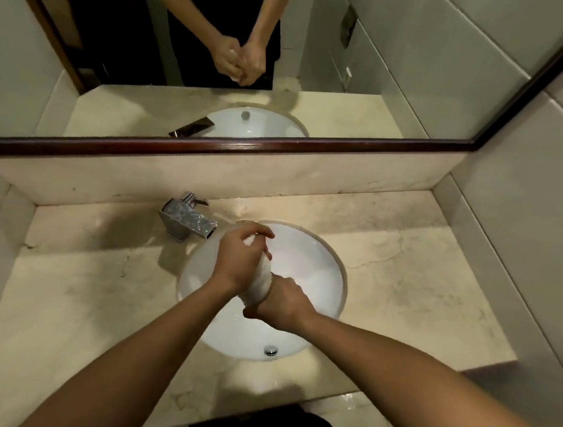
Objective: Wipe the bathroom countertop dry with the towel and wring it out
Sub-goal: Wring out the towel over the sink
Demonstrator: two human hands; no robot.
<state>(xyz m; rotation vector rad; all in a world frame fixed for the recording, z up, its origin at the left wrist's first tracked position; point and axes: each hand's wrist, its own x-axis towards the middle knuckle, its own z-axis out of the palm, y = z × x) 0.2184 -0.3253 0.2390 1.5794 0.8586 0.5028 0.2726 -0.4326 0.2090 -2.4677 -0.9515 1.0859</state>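
Over the round white basin [319, 268], left hand [239, 261] and right hand [283, 304] clench the twisted white towel [263, 280].

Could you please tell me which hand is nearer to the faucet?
Left. The left hand grips the towel at its far end beside the faucet; the right hand grips its near end, farther back over the sink.
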